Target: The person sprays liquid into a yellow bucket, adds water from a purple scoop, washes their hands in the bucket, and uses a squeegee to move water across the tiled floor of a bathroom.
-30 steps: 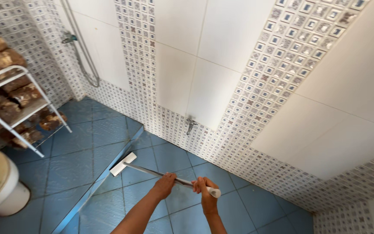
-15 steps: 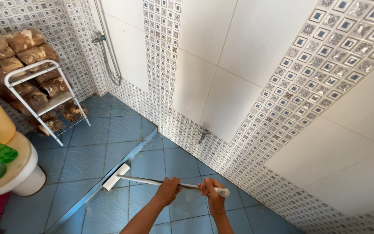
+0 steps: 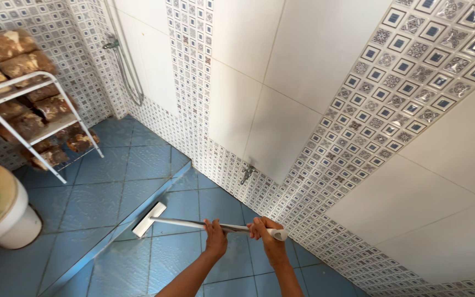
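Both hands are closed around the long handle of a floor squeegee (image 3: 193, 223) — the left hand (image 3: 215, 237) mid-shaft, the right hand (image 3: 265, 234) at its white end cap. The white head (image 3: 149, 219) rests on the wet blue tiled floor (image 3: 111, 187), at about ten o'clock from the hands, beside the raised floor ledge (image 3: 138, 212). This looks like mid-stroke scrubbing or water-pushing, probably; the next stroke calls for steady downward pressure, with the head kept flat.

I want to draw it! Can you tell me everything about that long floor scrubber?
The floor scrubber has a flat white rectangular head and a thin metal-looking pole with a white end cap. It lies low and slanted, its head on the wet blue tile floor beside the raised step. The left hand grips mid-pole; the right hand grips near the cap.
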